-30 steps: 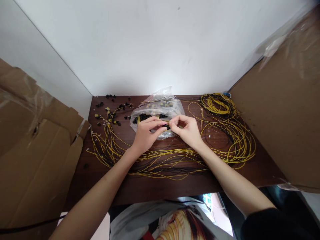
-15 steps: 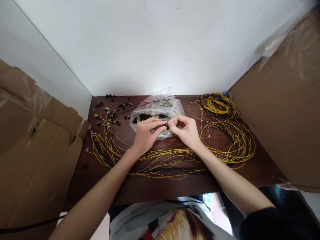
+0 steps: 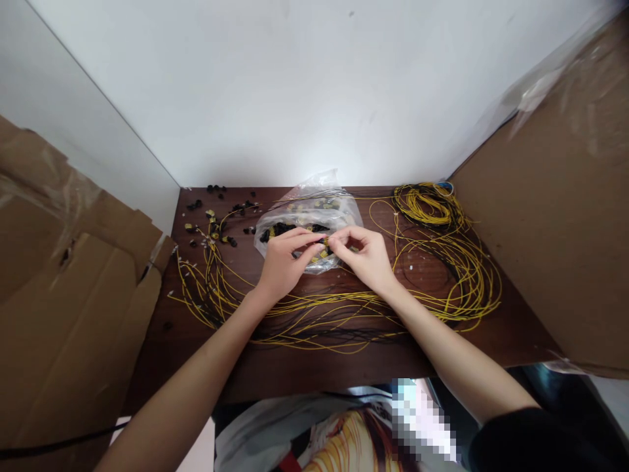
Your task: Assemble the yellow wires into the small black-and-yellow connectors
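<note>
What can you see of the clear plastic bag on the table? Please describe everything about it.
The clear plastic bag looks thin, soft and crinkled, with shiny folds. It lies on the dark brown table, its far corner rising to a point before the white wall. Many small black and yellow parts show in it. Thin wires cross its far side. The left hand and right hand hide some of its near side; whether they touch it, I cannot tell.
</note>
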`<state>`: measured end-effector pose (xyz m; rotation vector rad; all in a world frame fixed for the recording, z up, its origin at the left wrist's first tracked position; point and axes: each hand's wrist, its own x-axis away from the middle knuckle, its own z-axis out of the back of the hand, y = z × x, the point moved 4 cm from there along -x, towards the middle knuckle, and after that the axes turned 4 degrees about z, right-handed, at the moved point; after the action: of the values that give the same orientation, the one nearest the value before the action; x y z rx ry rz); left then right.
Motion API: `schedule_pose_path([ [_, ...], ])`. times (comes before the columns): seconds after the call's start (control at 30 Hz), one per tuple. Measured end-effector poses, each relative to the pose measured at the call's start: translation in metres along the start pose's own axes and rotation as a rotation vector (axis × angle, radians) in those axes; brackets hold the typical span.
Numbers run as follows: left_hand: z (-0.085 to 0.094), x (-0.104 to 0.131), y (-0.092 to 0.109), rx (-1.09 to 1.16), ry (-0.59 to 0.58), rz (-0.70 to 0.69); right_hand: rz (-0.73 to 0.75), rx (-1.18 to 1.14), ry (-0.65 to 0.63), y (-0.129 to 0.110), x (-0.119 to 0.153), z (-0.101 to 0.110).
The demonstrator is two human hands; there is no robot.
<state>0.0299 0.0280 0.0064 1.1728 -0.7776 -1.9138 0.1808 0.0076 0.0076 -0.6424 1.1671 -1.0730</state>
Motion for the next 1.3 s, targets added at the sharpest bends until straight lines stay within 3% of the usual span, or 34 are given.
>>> schedule_pose_path([
  [0.2,-0.001,-0.002,-0.013,0.272,-0.031,0.217,-0.002,0.054,-0.043,0.002,-0.002,0.0],
  [0.43,-0.007,0.0,-0.021,0.55,0.033,0.419,0.043,0.082,-0.144,0.001,0.002,-0.013],
  [0.7,-0.008,-0.001,-0.022,0.764,0.011,0.479,0.08,0.145,-0.106,0.0,0.006,-0.017],
  [0.93,-0.011,0.0,-0.02,0.756,-0.013,0.491,0.067,0.159,-0.099,0.0,0.006,-0.017],
  [1.3,-0.019,0.004,-0.03,0.76,-0.049,0.53,0.055,0.151,-0.208,-0.003,0.008,-0.024],
])
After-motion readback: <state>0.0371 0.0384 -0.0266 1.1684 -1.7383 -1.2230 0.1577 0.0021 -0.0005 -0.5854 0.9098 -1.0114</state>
